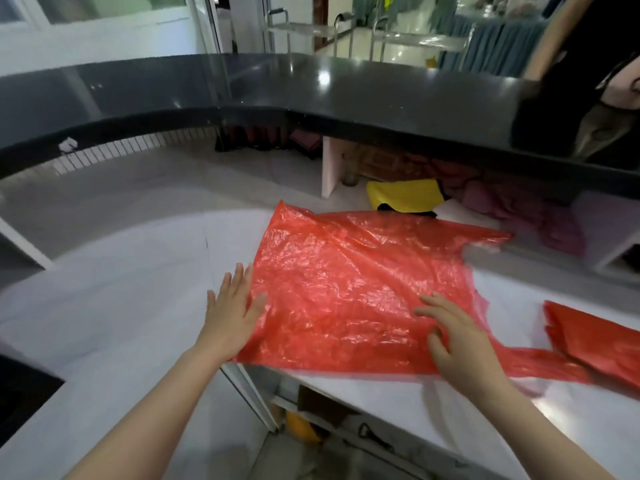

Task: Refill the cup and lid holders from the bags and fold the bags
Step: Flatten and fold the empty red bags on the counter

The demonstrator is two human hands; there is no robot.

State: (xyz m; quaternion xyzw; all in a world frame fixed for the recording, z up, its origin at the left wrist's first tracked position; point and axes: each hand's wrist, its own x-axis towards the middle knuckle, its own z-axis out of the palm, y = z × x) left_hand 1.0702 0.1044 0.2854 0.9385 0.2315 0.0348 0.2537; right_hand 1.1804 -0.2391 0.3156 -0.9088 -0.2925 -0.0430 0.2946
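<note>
On the white counter (121, 299), both flat, wide grips, left hand (232, 308) and right hand (453, 336), press the unlabelled red bag (346, 285).

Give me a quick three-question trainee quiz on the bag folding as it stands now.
1. True or false: both hands lie flat on the spread red bag.
2. Multiple choice: the folded red bag lies A) left of the left hand, B) right of the right hand, C) on the black upper counter.
3. Fill in: past the spread bag lies a ___ cloth.

Key: 1 true; 2 B; 3 yellow.
</note>
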